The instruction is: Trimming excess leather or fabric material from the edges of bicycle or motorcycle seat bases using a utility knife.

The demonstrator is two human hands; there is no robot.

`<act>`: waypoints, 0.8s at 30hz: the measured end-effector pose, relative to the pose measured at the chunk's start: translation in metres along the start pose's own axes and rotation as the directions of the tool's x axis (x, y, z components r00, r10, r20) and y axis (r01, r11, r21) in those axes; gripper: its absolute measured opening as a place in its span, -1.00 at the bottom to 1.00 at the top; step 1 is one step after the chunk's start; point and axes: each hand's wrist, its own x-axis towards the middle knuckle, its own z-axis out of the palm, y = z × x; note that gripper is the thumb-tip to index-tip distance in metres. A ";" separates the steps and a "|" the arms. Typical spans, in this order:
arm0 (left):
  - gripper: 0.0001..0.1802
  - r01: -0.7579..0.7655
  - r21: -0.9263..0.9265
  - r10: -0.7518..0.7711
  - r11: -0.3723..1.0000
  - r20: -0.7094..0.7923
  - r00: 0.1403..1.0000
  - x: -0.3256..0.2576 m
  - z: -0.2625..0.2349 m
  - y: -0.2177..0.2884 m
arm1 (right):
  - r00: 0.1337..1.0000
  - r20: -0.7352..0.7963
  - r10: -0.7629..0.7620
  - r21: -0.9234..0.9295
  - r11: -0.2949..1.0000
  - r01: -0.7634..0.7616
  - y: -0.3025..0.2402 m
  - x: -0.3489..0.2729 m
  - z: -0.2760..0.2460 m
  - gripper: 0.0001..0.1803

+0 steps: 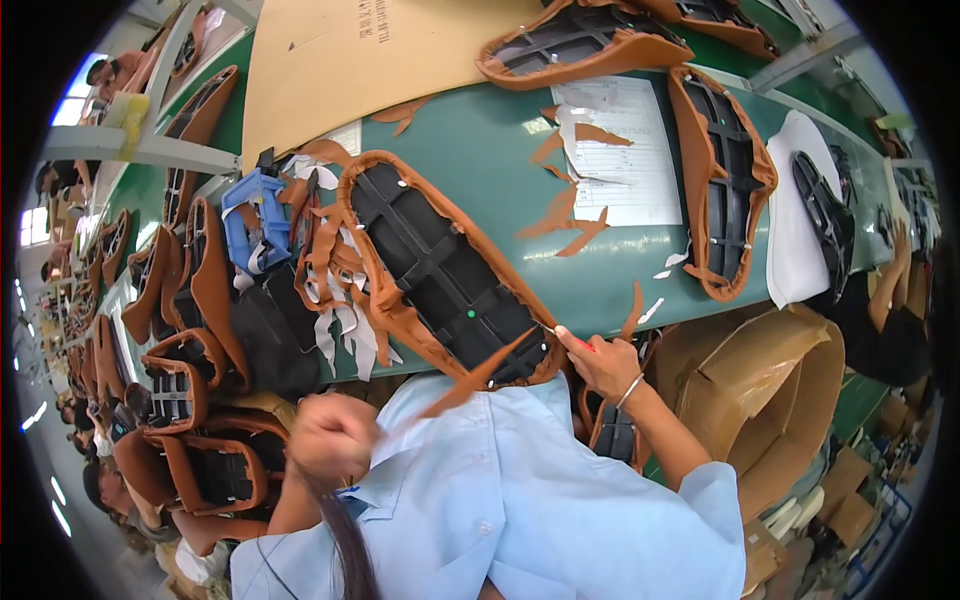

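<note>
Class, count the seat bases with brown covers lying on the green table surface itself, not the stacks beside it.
3: one under the hands, one at the far edge by the cardboard, one right of the paper sheet. Others may be hidden.

shirt: wearing light blue, short-sleeved, collared, buttoned | right hand: wearing thin silver bangle at wrist | left hand: blurring, nothing worn showing, possibly | hair: long dark strand hanging over collar

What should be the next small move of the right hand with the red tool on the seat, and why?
Probably run the red tool in the right hand further along the seat edge: a brown strip hangs only part-freed there, and the left hand seems to pull it taut.
</note>
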 end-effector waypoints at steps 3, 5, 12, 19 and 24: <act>-0.81 -0.460 -0.077 0.340 0.884 -0.571 0.747 -0.039 -0.027 0.028 | 0.976 0.112 0.185 0.066 0.979 -0.193 -0.010 -0.015 0.000 -0.35; -0.76 -0.400 0.114 0.408 0.909 -0.436 0.802 -0.029 -0.036 0.076 | 0.968 -0.060 0.245 0.248 0.943 -0.224 -0.010 -0.023 0.014 -0.33; -0.25 -0.063 0.936 0.269 -0.346 0.163 0.949 0.179 -0.024 0.006 | 0.617 0.063 0.785 0.898 0.225 -0.377 -0.054 -0.035 0.105 -0.43; -0.64 -0.366 0.820 -0.312 -0.441 0.243 0.919 0.252 -0.039 -0.001 | 0.433 0.050 0.900 0.965 0.068 -0.253 -0.021 -0.029 0.035 -0.47; -0.65 -0.133 0.975 0.197 -0.176 0.168 0.966 0.200 -0.043 0.038 | 0.379 0.028 0.925 1.000 -0.026 -0.010 0.012 -0.005 -0.011 -0.65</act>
